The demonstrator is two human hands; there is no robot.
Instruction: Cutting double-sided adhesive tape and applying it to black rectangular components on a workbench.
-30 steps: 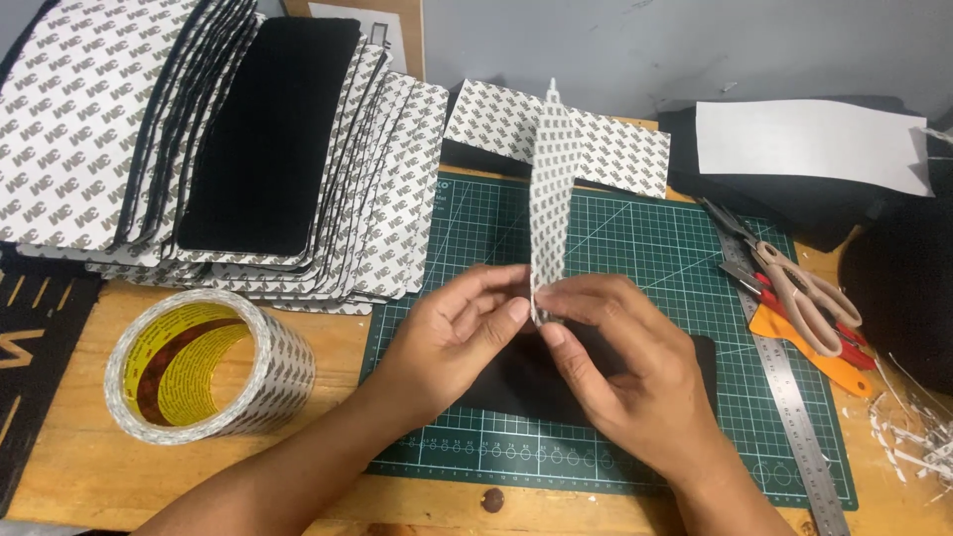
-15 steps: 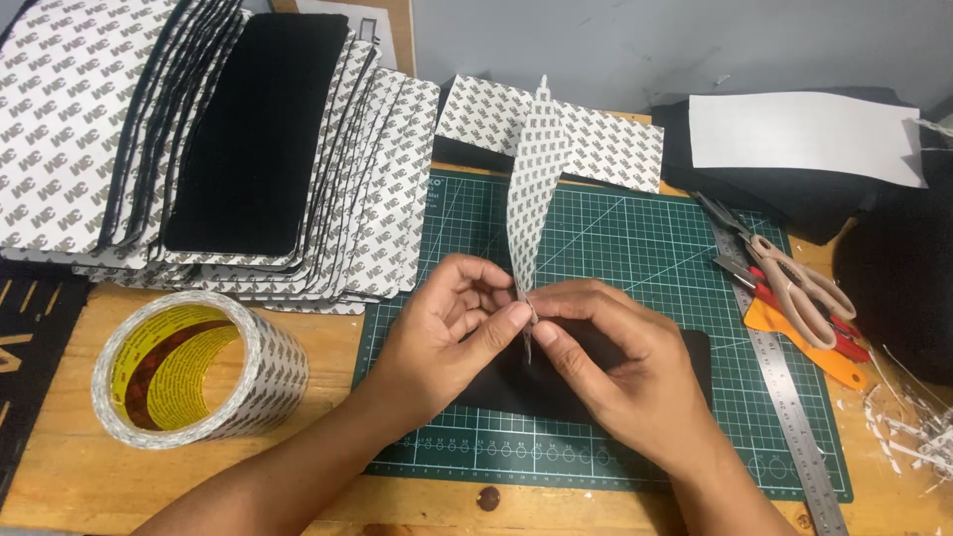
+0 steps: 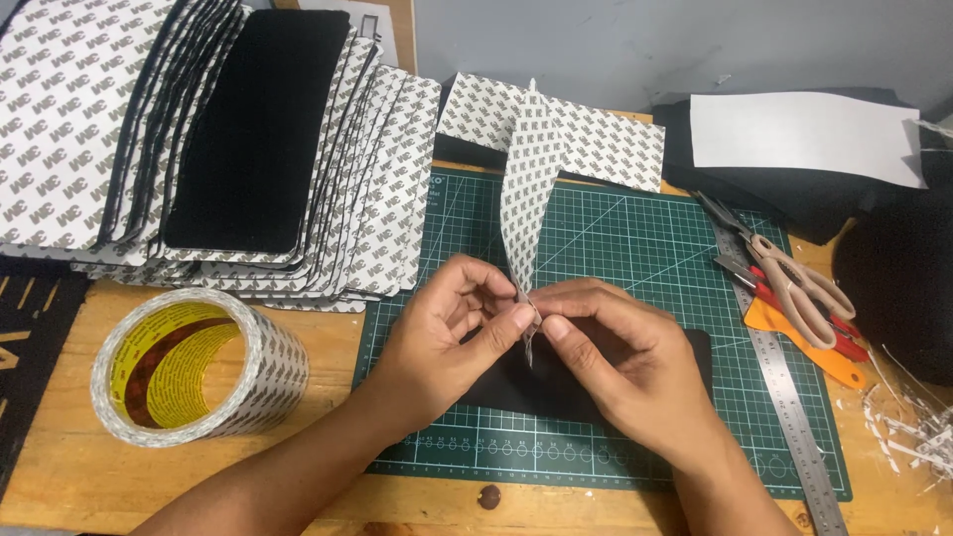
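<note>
Pinching the lower end of a tall printed white backing strip [image 3: 528, 189], the left hand [image 3: 447, 333] and right hand [image 3: 620, 367] meet fingertip to fingertip over a flat black foam rectangle [image 3: 596, 382] lying on the green gridded cutting mat [image 3: 635, 238]. Both sets of fingers are narrow, closed on the strip, which rises upright and slightly curled (its top reaches the far mat edge). Left of the mat, a wide roll of double-sided tape [image 3: 194, 367] rests on the wooden desk [image 3: 60, 476]. Beige-handled scissors [image 3: 794, 273] lie near the steel ruler [image 3: 784, 377].
</note>
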